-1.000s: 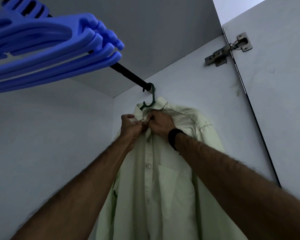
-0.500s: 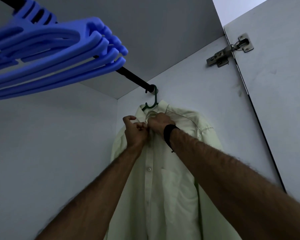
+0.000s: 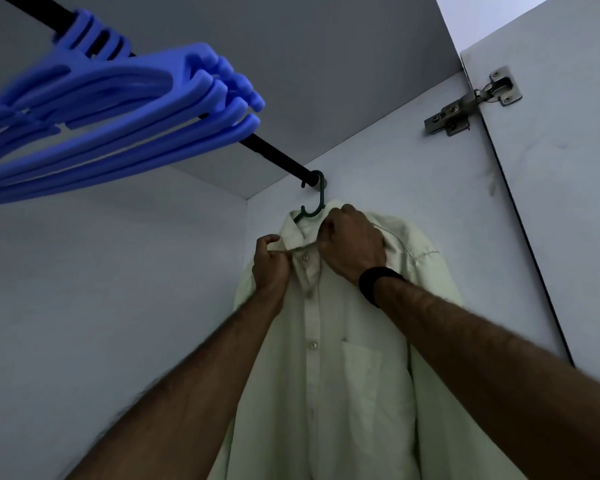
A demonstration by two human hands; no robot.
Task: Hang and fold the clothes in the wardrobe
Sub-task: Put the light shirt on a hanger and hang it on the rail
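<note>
Already the pale green shirt (image 3: 343, 358) hangs on the rail (image 3: 274, 154). My left hand (image 3: 269, 265) and right hand (image 3: 354, 244) pinch its collar; folding seems left.

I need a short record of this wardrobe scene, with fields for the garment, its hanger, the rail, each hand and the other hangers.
garment: pale green shirt, hanging, buttoned at the front
hanger: green hanger, hooked at the far end of the rail
rail: black rail under the wardrobe top
left hand: left hand pinches the collar's left side
right hand: right hand grips the collar's right side
other hangers: blue hangers, bare, bunched nearer on the rail
</note>
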